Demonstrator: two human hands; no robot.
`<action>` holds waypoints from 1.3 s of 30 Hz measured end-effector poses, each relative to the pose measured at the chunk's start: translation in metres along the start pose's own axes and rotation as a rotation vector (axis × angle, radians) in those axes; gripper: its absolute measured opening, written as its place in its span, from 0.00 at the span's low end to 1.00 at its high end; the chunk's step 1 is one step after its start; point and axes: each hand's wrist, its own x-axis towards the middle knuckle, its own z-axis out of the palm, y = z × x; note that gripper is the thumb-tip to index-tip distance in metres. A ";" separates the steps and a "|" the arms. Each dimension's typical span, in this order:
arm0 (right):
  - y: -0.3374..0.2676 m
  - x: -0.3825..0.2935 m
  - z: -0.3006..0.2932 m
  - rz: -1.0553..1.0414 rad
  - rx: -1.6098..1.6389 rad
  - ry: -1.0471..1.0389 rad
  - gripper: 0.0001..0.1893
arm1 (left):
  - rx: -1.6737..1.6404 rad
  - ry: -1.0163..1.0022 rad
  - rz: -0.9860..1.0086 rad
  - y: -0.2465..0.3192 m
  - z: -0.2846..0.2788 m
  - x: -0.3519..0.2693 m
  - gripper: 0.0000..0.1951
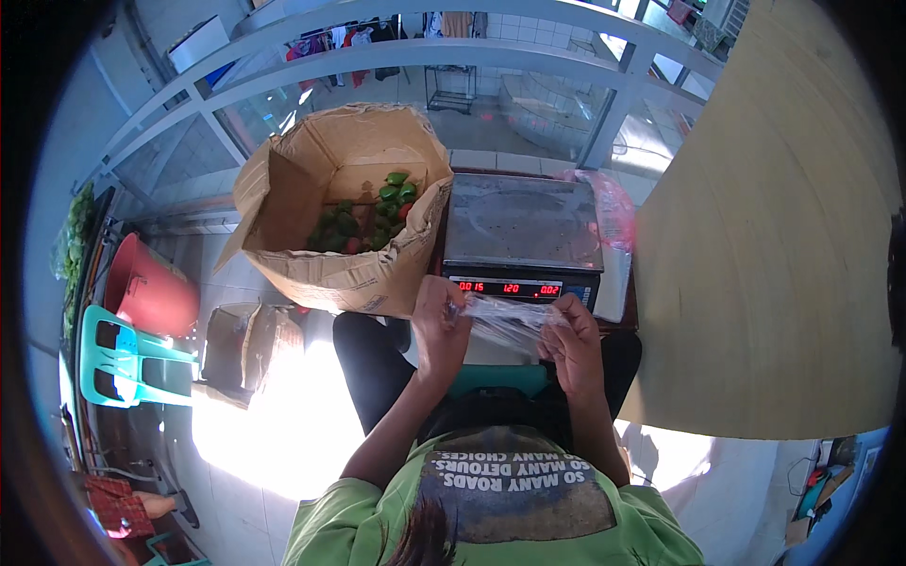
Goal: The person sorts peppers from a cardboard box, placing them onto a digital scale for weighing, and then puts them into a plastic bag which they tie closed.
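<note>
Stretched between my two hands is a clear plastic bag [506,311], over my lap and just in front of a digital scale [524,219]. My left hand [440,329] grips one end of it, close to the cardboard box. At the other end, my right hand [572,343] pinches the plastic in its fingers. The scale has a bare metal platform and a lit red display [508,288]. Left of the scale stands a large open cardboard box [290,191]. Green bell peppers [389,205] and a few red ones lie at its bottom.
A pink plastic bag [614,212] lies at the scale's right side. Close on the right rises a large curved wooden panel [771,247]. On the left are a red bin [152,286], a turquoise plastic chair [127,357] and a smaller cardboard box [230,347]. Another person's leg [156,504] shows at lower left.
</note>
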 end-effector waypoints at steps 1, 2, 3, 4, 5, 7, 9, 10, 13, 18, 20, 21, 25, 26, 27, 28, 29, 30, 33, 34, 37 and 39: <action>0.000 -0.001 0.001 -0.051 -0.081 -0.005 0.04 | 0.013 0.066 0.009 0.000 0.000 0.004 0.09; 0.001 -0.001 0.001 -0.050 -0.081 -0.007 0.04 | 0.026 0.131 0.018 0.000 0.000 0.006 0.08; 0.002 -0.001 0.001 -0.169 -0.415 -0.040 0.03 | 0.026 0.132 0.018 -0.004 0.000 0.006 0.08; 0.003 -0.001 0.000 -0.288 -0.748 -0.068 0.03 | -0.088 0.127 -0.094 -0.010 0.000 0.006 0.08; 0.003 -0.001 0.003 -0.288 -0.748 -0.065 0.03 | -0.203 0.122 -0.207 -0.014 0.001 0.007 0.08; 0.003 -0.001 0.013 -0.180 -0.900 -0.055 0.04 | -0.401 0.068 -0.232 -0.014 0.006 0.006 0.08; 0.017 0.005 0.003 -0.239 -0.991 -0.003 0.05 | -0.597 0.015 -0.255 -0.013 0.006 0.005 0.09; 0.023 0.008 -0.002 -0.300 -1.085 0.053 0.06 | -0.843 -0.067 -0.328 -0.012 0.005 0.002 0.09; 0.026 0.018 -0.008 -0.430 -1.070 0.198 0.03 | -1.258 -0.173 -0.499 -0.012 0.006 -0.007 0.11; 0.014 0.024 -0.012 -0.097 -0.325 0.139 0.03 | -1.458 -0.218 -0.742 -0.013 0.001 -0.012 0.12; 0.013 0.027 -0.008 -0.109 -0.199 0.103 0.04 | -1.373 -0.273 -0.717 -0.019 0.001 -0.014 0.12; 0.013 0.027 -0.003 -0.055 -0.001 0.086 0.03 | -1.372 -0.272 -0.717 -0.022 0.001 -0.014 0.12; 0.013 0.026 0.001 0.150 0.434 0.011 0.09 | -1.395 -0.222 -0.757 -0.035 0.001 -0.009 0.11; 0.012 0.026 -0.001 0.151 0.433 0.009 0.09 | -1.373 -0.165 -0.779 -0.039 0.000 -0.007 0.11; 0.011 0.025 -0.004 0.163 0.439 -0.090 0.10 | -1.374 -0.163 -0.777 -0.043 -0.001 -0.005 0.11; 0.009 0.024 -0.005 0.176 0.442 -0.190 0.11 | -1.405 -0.159 -0.714 -0.045 -0.003 -0.001 0.13; 0.006 0.022 -0.005 0.179 0.439 -0.194 0.11 | -1.435 -0.156 -0.651 -0.046 -0.004 0.002 0.15; 0.001 0.017 -0.004 0.165 0.223 -0.262 0.12 | -1.437 -0.151 -0.648 -0.046 -0.005 0.004 0.15; -0.005 0.011 0.005 0.110 -0.304 -0.236 0.13 | -1.402 -0.166 -0.602 -0.032 -0.005 0.007 0.14; -0.006 0.011 0.008 0.063 -0.613 -0.142 0.13 | -1.428 -0.178 -0.642 -0.022 -0.004 0.007 0.13; 0.008 0.021 0.002 -0.196 -0.683 0.028 0.10 | -1.509 -0.363 -0.671 -0.045 -0.002 -0.001 0.12; 0.018 0.028 -0.009 -0.238 -0.705 0.137 0.08 | -1.559 -0.541 -0.658 -0.052 -0.002 -0.008 0.12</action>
